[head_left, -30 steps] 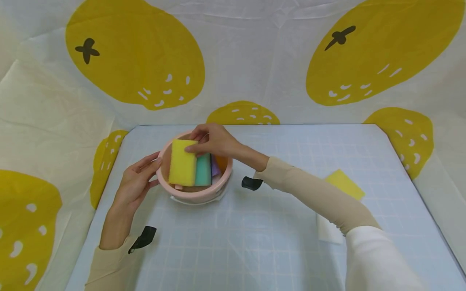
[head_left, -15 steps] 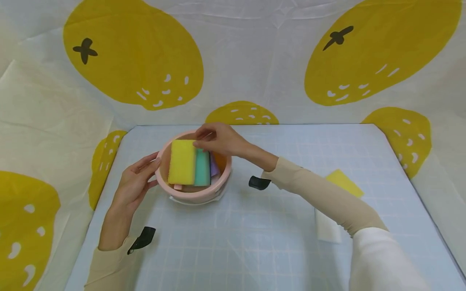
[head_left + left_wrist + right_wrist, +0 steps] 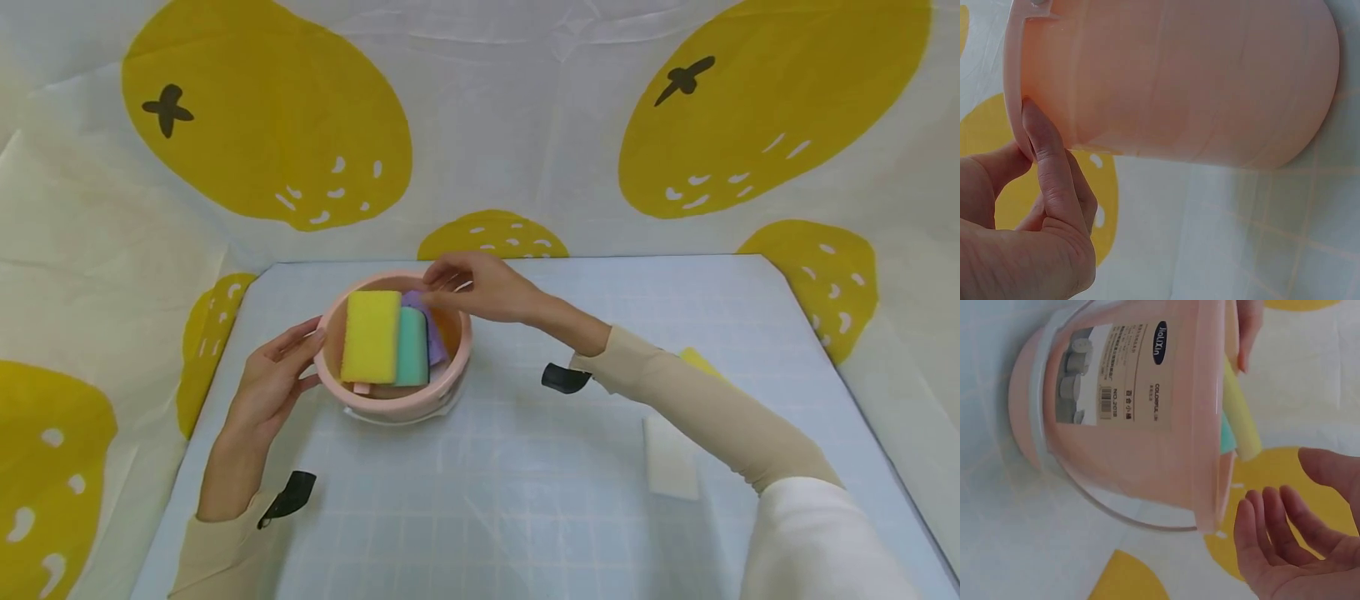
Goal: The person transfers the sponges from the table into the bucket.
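Observation:
A pink bucket (image 3: 397, 408) stands at the back left of the table. My left hand (image 3: 273, 375) pinches its rim from the left, thumb and fingers at the lip in the left wrist view. Inside, a yellow sponge (image 3: 371, 337) leans highest, beside a teal sponge (image 3: 412, 346) with a dark edge and a crumpled purple piece (image 3: 435, 333). Past the bucket's back right rim is my right hand (image 3: 487, 287), holding nothing. Its fingers (image 3: 1279, 519) are loosely bent and apart from the yellow sponge in the right wrist view.
A flat white piece (image 3: 670, 458) lies on the right of the table (image 3: 525, 517). Behind it, a yellow piece (image 3: 701, 362) is partly covered by the right sleeve. A white handle (image 3: 1116, 515) hangs down the bucket's side. A lemon-print cloth (image 3: 517, 108) walls the back.
My right hand has let go of the yellow sponge and drawn back to the right, so more of the purple piece shows. The left hand keeps its hold on the bucket.

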`<state>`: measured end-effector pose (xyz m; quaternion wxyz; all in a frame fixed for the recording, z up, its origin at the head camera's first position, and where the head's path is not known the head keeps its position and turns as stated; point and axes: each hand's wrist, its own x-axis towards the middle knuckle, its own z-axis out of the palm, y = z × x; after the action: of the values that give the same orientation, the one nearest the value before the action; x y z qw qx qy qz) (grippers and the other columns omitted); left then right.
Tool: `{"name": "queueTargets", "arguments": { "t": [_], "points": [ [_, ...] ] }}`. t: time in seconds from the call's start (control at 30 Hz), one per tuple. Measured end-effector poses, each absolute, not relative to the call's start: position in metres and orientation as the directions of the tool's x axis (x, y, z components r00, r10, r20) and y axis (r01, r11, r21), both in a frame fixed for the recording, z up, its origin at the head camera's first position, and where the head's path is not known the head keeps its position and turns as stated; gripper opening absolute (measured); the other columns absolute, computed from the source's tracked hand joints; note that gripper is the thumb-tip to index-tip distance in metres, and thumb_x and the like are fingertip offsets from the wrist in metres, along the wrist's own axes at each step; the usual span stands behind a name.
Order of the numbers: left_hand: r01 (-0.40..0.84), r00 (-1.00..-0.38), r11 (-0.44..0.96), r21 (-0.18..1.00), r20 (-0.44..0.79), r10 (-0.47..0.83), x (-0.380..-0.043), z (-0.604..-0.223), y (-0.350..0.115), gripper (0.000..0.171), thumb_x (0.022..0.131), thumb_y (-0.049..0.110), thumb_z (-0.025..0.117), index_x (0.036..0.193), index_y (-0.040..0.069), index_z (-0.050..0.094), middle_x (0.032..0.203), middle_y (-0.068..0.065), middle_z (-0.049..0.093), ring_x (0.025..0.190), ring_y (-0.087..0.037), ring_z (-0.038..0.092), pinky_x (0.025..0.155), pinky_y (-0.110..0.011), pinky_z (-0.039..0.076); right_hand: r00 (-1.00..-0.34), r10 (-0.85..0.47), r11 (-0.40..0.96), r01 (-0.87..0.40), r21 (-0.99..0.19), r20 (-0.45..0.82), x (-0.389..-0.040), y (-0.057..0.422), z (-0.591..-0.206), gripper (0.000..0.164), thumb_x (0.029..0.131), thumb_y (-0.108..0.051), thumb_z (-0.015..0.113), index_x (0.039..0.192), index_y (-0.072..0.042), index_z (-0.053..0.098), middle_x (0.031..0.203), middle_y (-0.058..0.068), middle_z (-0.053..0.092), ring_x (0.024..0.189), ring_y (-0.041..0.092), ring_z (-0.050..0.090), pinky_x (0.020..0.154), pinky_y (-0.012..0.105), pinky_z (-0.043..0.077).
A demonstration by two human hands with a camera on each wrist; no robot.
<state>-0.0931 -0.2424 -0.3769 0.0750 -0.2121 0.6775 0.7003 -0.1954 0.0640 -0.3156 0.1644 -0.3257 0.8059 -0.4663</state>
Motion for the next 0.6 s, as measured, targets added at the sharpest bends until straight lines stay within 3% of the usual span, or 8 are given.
{"name": "queueTargets", "arguments": {
  "t": [0.6],
  "points": [
    [-0.393, -0.899, -0.080, 0.916, -0.401, -0.177, -0.093, -0.377, -0.242, 0.078, 0.086, 0.046, 0.081, 0.153, 0.019, 0.051, 0.145, 0.003, 0.055, 0.113, -0.009, 0.061, 0.083, -0.022, 0.059, -0.788, -0.610, 0.362, -0.369, -0.856, 0.083, -0.182, 0.127, -0.323, 0.028, 0.096, -0.016, 0.074, 0.120, -0.004, 0.068, 0.116, 0.008, 0.068, 0.105, 0.019, 0.064, 0.099, 0.034, 0.055]
  ]
}}
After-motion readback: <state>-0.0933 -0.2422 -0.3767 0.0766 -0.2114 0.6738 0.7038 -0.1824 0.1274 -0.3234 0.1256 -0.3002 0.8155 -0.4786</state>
